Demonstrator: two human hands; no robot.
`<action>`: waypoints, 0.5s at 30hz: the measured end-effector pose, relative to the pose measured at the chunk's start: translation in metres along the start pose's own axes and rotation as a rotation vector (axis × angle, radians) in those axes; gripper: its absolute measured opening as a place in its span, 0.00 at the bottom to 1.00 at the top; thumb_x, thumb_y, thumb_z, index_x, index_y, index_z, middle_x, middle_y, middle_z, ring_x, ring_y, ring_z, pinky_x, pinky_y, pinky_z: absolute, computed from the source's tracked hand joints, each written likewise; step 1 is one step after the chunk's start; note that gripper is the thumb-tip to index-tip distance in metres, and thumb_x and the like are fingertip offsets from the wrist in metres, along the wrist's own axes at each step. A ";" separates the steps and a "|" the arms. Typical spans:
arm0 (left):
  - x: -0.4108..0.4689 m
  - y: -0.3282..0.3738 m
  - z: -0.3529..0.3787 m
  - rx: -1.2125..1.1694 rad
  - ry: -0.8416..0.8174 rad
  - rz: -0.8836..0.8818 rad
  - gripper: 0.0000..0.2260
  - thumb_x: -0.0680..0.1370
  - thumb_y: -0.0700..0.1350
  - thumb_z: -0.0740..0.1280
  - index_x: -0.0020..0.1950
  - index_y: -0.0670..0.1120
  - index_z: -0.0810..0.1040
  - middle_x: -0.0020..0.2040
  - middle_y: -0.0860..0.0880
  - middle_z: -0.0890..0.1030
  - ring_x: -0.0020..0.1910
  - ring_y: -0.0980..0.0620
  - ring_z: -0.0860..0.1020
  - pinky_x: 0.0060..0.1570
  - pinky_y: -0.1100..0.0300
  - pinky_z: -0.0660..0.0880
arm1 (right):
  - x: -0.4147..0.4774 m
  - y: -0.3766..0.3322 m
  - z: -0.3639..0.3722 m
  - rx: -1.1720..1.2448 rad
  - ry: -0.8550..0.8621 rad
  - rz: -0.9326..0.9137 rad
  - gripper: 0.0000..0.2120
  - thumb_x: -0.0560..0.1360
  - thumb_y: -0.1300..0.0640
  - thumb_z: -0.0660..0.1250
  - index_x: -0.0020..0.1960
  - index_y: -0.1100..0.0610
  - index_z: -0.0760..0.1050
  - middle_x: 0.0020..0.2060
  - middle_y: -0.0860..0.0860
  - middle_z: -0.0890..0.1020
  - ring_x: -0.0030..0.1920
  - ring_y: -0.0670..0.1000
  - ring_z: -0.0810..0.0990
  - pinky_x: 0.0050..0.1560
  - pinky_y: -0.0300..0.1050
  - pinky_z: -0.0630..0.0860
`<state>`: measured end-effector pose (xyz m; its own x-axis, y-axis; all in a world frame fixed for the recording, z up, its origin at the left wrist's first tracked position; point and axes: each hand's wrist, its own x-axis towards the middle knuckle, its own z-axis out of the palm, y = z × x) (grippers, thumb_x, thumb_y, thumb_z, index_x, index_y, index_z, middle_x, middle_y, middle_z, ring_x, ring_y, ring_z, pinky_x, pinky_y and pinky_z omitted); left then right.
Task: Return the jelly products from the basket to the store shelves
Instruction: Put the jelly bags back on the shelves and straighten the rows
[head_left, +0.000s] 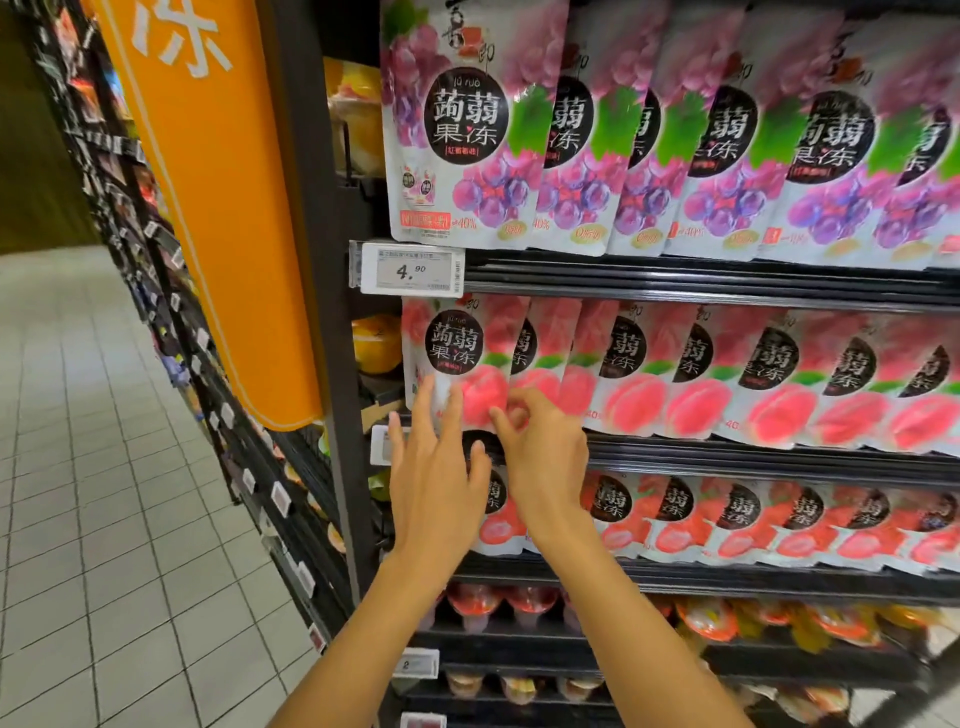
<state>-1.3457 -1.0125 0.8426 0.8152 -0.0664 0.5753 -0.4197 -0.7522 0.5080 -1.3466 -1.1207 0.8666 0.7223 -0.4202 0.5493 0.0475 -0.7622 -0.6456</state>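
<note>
One peach jelly pouch (456, 340) sits under the flat left hand (436, 483), right hand (545, 457) seemingly pinching it.

Tight-packed peach pouches (634, 374) leave the shelf (753, 460) gapless.

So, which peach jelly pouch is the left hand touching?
The leftmost peach pouch, beside the shelf post; the left hand lies flat on it.
</note>
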 end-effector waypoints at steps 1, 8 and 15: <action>0.001 0.001 0.001 0.020 -0.010 -0.006 0.27 0.81 0.48 0.63 0.79 0.49 0.60 0.81 0.47 0.52 0.73 0.59 0.41 0.74 0.39 0.58 | -0.001 0.001 0.002 0.019 0.013 -0.004 0.09 0.77 0.48 0.69 0.54 0.50 0.77 0.36 0.43 0.80 0.37 0.47 0.80 0.39 0.45 0.75; -0.001 0.007 0.003 -0.049 -0.007 0.001 0.28 0.80 0.47 0.63 0.78 0.53 0.57 0.81 0.49 0.49 0.79 0.45 0.46 0.74 0.43 0.58 | -0.006 0.036 -0.011 0.317 0.289 0.179 0.10 0.78 0.47 0.67 0.56 0.49 0.71 0.33 0.43 0.78 0.31 0.43 0.77 0.36 0.46 0.73; -0.003 0.028 0.015 0.102 -0.052 0.100 0.30 0.79 0.45 0.64 0.78 0.60 0.58 0.80 0.47 0.49 0.78 0.38 0.47 0.74 0.39 0.59 | 0.014 0.052 -0.021 0.376 0.234 0.279 0.06 0.79 0.50 0.65 0.48 0.50 0.79 0.25 0.47 0.81 0.29 0.49 0.81 0.44 0.54 0.80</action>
<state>-1.3541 -1.0434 0.8455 0.7921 -0.1760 0.5844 -0.4590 -0.8028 0.3805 -1.3486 -1.1765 0.8517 0.5714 -0.7136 0.4053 0.1504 -0.3944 -0.9065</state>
